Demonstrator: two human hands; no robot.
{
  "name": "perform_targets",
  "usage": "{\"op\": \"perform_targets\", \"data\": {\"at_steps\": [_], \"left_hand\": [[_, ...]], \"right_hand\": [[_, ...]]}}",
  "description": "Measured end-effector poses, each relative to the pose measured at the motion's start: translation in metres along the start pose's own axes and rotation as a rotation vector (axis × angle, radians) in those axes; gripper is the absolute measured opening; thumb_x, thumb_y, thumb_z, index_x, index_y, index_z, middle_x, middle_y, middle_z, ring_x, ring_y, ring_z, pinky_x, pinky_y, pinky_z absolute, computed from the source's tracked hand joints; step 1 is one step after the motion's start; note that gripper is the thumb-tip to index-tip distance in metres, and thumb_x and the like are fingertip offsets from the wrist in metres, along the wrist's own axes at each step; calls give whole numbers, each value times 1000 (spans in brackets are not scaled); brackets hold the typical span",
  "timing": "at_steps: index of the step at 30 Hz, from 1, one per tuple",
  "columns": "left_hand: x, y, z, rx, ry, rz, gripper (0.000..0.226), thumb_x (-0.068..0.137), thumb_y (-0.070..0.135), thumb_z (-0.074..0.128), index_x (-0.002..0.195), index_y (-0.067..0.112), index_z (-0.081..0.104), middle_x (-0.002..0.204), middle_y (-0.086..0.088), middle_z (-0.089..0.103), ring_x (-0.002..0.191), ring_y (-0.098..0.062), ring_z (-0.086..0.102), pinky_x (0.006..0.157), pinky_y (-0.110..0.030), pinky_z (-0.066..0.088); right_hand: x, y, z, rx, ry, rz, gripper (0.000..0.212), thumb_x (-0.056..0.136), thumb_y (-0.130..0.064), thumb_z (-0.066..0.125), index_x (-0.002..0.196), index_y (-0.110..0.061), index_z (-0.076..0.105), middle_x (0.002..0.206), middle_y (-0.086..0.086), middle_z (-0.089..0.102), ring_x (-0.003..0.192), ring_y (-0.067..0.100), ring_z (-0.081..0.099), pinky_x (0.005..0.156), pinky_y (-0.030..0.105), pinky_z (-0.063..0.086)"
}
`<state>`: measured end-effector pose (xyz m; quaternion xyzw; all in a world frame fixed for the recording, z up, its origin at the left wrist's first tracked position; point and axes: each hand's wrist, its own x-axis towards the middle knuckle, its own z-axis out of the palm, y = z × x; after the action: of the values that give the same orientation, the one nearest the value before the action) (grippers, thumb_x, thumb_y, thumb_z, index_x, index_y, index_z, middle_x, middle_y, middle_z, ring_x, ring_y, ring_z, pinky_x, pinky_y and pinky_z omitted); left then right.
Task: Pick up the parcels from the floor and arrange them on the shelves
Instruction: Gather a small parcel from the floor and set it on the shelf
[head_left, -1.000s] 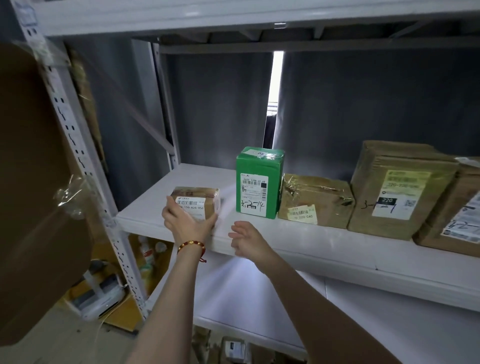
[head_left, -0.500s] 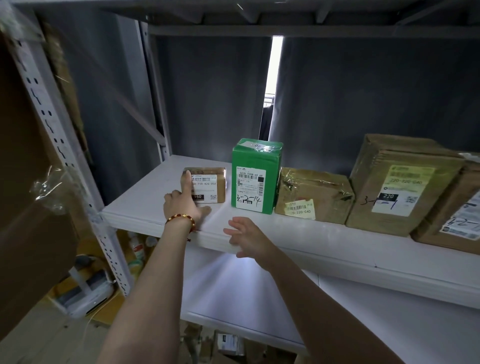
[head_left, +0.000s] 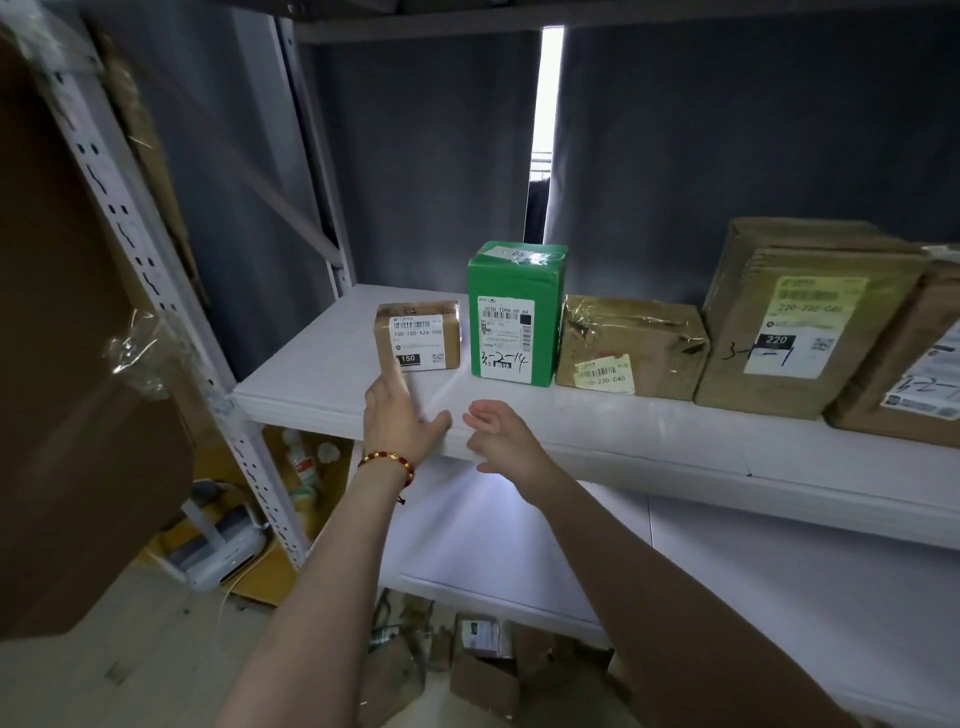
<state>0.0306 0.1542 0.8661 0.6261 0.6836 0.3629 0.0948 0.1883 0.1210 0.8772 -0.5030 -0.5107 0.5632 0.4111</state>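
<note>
A small brown parcel with a white label stands on the white shelf, just left of a tall green box. My left hand, with a red bead bracelet, hovers in front of the small parcel with straight fingers; its index fingertip is at the parcel's lower left corner. My right hand floats open over the shelf's front edge and holds nothing. Right of the green box sit a taped brown parcel, a large brown box and another box at the frame's edge.
A perforated shelf post rises at the left, with a big brown carton beside it. A lower white shelf lies beneath. Several small parcels lie on the floor below. A white device sits on the floor at the left.
My left hand set the small brown parcel next to the green box, let go and drew back toward the shelf's front edge. My right hand stayed open near the edge.
</note>
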Motion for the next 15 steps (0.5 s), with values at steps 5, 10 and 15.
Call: {"op": "perform_targets", "data": {"at_steps": [5,10,15], "left_hand": [[-30,33,7,8,-37,172,82,81,34,72,146,5,31,142,-15,42,132,-31,36,110,-42,36],[-74,60,42,66,-160,483,53,83,29,67,129,6,52,125,-12,55,114,-31,49,95,-44,46],[-124,104,86,148,-229,753,43,78,26,69,117,11,59,122,-9,58,111,-29,51,93,-39,46]], "right_hand": [[-28,27,-14,183,149,-98,23,90,4,56,106,-12,61,112,6,65,95,15,62,72,29,49],[-64,62,-59,281,365,-69,18,92,3,55,91,-12,65,85,8,72,74,26,69,63,29,50],[-120,102,-114,268,582,34,10,94,-5,59,99,-9,67,91,10,74,77,25,72,72,36,57]]}}
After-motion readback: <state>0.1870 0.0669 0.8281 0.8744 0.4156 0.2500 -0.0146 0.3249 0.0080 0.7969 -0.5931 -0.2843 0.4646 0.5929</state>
